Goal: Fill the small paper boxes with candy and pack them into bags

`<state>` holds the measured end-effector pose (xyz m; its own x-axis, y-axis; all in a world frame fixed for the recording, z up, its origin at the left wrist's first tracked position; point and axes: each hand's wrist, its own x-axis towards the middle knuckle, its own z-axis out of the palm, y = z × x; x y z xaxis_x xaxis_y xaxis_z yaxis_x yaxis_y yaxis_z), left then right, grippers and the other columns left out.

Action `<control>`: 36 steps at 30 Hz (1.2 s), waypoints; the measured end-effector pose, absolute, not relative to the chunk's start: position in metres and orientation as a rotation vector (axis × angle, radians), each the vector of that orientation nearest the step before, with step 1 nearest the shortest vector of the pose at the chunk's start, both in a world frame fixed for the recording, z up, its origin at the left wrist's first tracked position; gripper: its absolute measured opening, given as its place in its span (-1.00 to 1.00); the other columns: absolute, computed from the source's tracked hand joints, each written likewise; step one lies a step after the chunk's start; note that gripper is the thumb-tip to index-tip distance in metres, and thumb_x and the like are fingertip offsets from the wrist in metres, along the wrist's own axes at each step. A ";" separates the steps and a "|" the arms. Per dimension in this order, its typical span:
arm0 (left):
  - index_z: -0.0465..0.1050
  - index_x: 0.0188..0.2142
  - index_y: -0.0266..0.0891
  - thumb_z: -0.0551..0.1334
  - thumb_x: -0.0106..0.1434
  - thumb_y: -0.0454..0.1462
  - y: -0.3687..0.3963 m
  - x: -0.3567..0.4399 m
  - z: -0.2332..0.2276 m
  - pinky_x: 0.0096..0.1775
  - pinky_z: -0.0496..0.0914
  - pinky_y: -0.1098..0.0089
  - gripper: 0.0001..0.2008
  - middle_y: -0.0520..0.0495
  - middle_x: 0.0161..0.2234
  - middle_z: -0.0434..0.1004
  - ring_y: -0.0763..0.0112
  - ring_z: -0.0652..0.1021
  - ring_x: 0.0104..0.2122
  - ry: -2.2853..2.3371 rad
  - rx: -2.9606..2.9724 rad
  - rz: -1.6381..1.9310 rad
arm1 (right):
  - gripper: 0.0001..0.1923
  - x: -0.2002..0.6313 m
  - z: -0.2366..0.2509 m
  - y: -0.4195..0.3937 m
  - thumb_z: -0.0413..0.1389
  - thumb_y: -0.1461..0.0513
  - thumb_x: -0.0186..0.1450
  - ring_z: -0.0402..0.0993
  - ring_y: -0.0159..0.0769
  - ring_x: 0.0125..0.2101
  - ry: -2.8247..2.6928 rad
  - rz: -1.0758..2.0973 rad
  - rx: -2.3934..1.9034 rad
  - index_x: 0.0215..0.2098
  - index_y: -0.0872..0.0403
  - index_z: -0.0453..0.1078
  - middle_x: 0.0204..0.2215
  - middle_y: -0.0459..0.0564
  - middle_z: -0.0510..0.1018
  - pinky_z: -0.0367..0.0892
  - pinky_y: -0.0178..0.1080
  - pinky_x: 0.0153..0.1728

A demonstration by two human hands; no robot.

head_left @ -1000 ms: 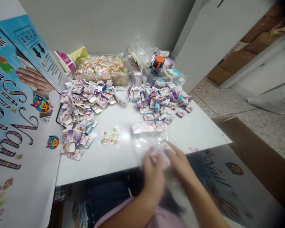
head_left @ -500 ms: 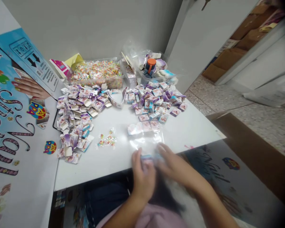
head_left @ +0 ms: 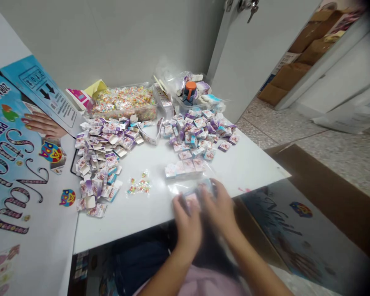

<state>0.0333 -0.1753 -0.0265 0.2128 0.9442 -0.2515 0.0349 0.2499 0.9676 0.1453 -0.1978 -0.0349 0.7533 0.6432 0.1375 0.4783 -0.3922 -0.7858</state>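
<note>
My left hand (head_left: 187, 224) and my right hand (head_left: 219, 209) are together at the near edge of the white table (head_left: 253, 166), both closed on a blurred small box (head_left: 196, 196) inside a clear plastic bag (head_left: 185, 187). Just beyond them a row of small boxes (head_left: 185, 167) lies in the same clear plastic. A heap of purple and white closed boxes (head_left: 200, 129) sits behind that. A heap of open, flat boxes (head_left: 100, 152) lies to the left. A little packet of coloured bits (head_left: 138, 186) rests left of my hands.
A clear tub of colourful packets (head_left: 125, 100) and a second tub with an orange-capped bottle (head_left: 189, 91) stand by the wall. Large printed cardboard sheets (head_left: 18, 156) lean at the left. A white door (head_left: 259, 49) and a brown carton (head_left: 327, 197) are to the right.
My hands have moved forward over the table edge and closed together on the box and the plastic. The view has shifted slightly.
</note>
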 end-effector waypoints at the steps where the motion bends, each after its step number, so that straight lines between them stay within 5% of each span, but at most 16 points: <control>1: 0.19 0.12 -0.24 0.18 0.32 -0.07 -0.173 0.037 -0.025 0.13 0.31 0.15 -0.53 -0.29 0.08 0.35 0.15 0.45 0.06 1.192 1.113 0.868 | -0.38 0.145 -0.036 -0.196 0.04 -0.05 0.32 0.45 -0.01 -0.01 -0.792 0.217 -2.079 0.20 0.17 0.24 -0.03 0.24 0.50 0.36 0.07 0.04; 11: 0.14 0.20 -0.28 0.06 0.38 -0.17 -0.163 0.052 -0.027 0.28 0.09 0.06 -0.56 -0.39 0.22 0.14 0.08 0.23 0.25 1.278 1.379 1.032 | -0.42 0.150 -0.053 -0.183 -0.16 0.06 0.44 0.20 0.17 0.19 -1.104 -0.062 -2.228 0.19 0.39 0.21 0.14 0.51 0.31 0.18 0.27 0.16; 15: 0.17 0.21 -0.28 0.02 0.41 -0.20 -0.160 0.048 -0.029 0.29 0.10 0.05 -0.58 -0.40 0.25 0.11 0.11 0.20 0.29 1.263 1.447 1.130 | -0.41 0.145 -0.049 -0.184 -0.21 0.13 0.46 0.26 0.15 0.13 -1.172 -0.127 -2.261 0.27 0.44 0.07 0.09 0.50 0.36 0.26 0.20 0.11; 21: 0.49 -0.18 -0.24 0.09 0.38 -0.32 -0.158 0.035 -0.036 0.11 0.34 0.03 -0.81 -0.28 -0.10 0.49 0.12 0.46 0.02 1.036 1.986 1.281 | -0.58 0.149 -0.031 -0.186 -0.22 0.14 0.48 0.46 0.02 -0.06 -1.260 -0.106 -2.392 0.07 0.25 0.27 -0.12 0.31 0.51 0.37 -0.02 -0.07; 25: 0.45 -0.16 -0.25 0.09 0.32 -0.45 -0.175 0.036 -0.035 -0.07 0.47 0.19 -0.79 -0.17 -0.28 0.53 0.25 0.54 -0.19 0.626 2.221 1.255 | -0.63 0.151 -0.016 -0.188 -0.19 0.14 0.48 0.54 -0.10 -0.23 -1.219 -0.003 -2.547 0.05 0.23 0.25 -0.24 0.21 0.57 0.35 -0.20 -0.31; 30: 0.30 0.11 -0.29 -0.01 0.37 -0.42 -0.195 0.050 -0.037 0.10 0.43 0.11 -0.65 -0.33 0.04 0.44 0.20 0.48 0.07 0.883 1.826 1.071 | -0.71 0.153 -0.003 -0.192 -0.18 0.17 0.49 0.55 -0.17 -0.35 -1.389 -0.001 -2.655 -0.24 0.12 0.31 -0.35 0.13 0.55 0.22 -0.27 -0.46; 36: 0.14 0.31 -0.19 0.18 0.32 -0.31 -0.197 0.059 -0.053 0.32 0.18 0.03 -0.42 -0.30 0.32 0.20 0.06 0.26 0.31 0.876 1.618 0.807 | -0.78 0.147 0.008 -0.214 -0.10 0.28 0.43 0.58 -0.16 -0.34 -1.550 -0.099 -2.593 -0.11 0.18 0.35 -0.26 0.21 0.61 0.25 -0.26 -0.46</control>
